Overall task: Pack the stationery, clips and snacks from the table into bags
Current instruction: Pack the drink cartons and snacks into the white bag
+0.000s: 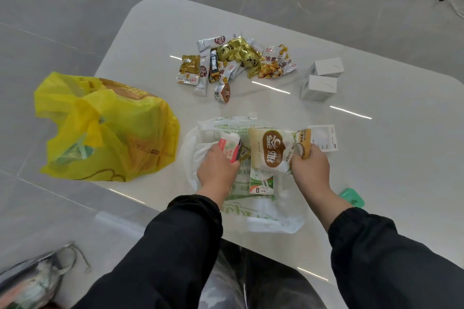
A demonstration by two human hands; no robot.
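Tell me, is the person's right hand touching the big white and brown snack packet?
Touching. The head view shows the right hand gripping the white and brown snack packet at its right end.

Hands with snacks over white bag
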